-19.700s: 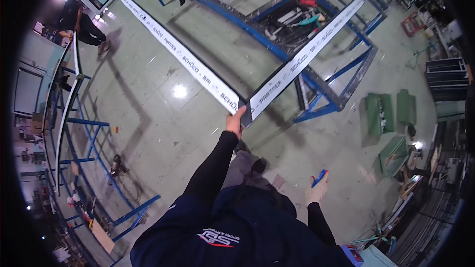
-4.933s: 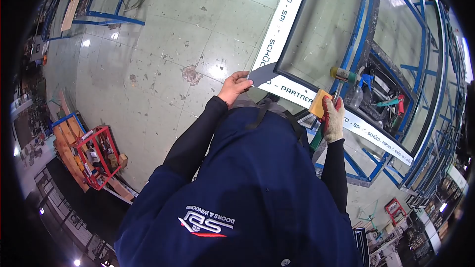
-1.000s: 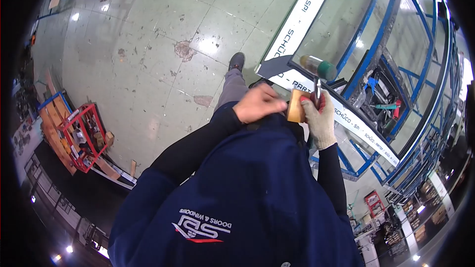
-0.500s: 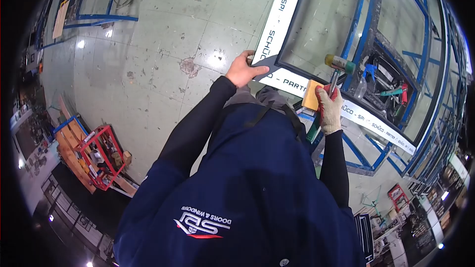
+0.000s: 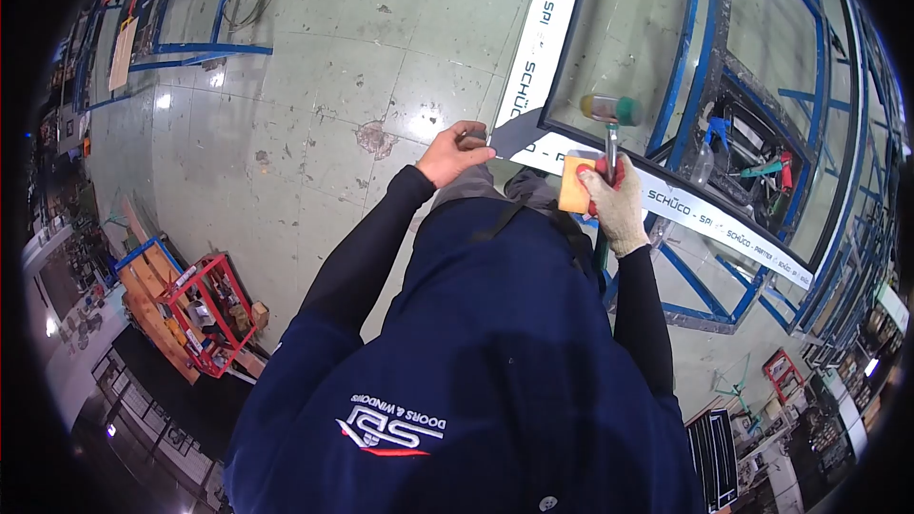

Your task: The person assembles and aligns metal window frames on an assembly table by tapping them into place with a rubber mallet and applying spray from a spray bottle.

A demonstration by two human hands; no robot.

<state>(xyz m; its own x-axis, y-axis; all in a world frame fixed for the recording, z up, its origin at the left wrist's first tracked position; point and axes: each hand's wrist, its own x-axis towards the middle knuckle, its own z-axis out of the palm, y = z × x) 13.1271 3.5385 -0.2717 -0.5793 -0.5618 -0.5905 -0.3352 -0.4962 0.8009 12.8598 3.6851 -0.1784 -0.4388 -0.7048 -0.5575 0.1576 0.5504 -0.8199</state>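
Observation:
A window or door frame point(image 5: 535, 62) with white lettered film and dark edges lies in front of me. My bare left hand point(image 5: 455, 154) is just off its near left corner, thumb and fingers curled round a small dark piece that I cannot make out. In a pale glove with red on the fingers, my right hand point(image 5: 619, 205) is closed on a mallet point(image 5: 611, 138) and a yellow block point(image 5: 575, 185) together. The mallet's yellow and green head points away from me, above the frame's opening.
Blue metal stands point(image 5: 700, 290) support the frame. Inside its far right part, a dark tray point(image 5: 752, 148) holds several tools, including a blue-topped bottle point(image 5: 703, 164). At left are a red rack point(image 5: 211, 314) and wooden boards point(image 5: 157, 300); another blue stand point(image 5: 205, 49) is farther off.
My left hand has drawn back from the frame's corner and its fingers have curled. My right hand has shifted left along the near rail with the mallet and yellow block.

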